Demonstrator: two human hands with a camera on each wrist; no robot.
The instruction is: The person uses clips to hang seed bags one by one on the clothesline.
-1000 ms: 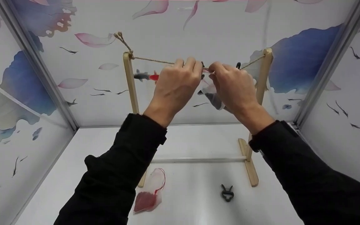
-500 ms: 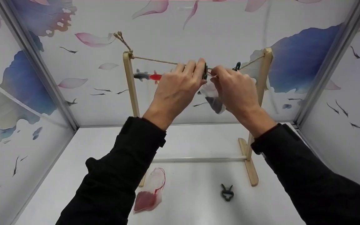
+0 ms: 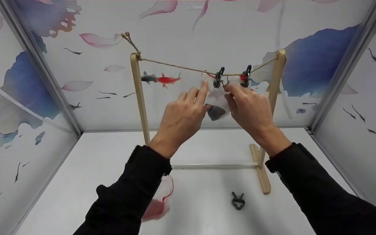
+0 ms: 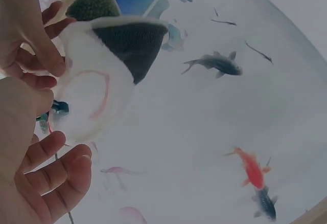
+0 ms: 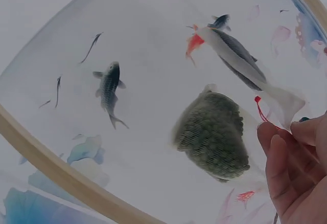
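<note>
Before a fish-painted wall (image 3: 233, 36), the left fingers (image 3: 202, 93) extend loosely while the right fingers (image 3: 235, 90) pinch a red cord (image 5: 262, 113).

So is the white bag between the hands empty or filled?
Partly filled: dark contents show at the lower end of the white bag, while its upper part looks pale and see-through.

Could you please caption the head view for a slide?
Left hand and right hand at a dark bag under a rope bearing two clips; a red bag lies below.
</note>
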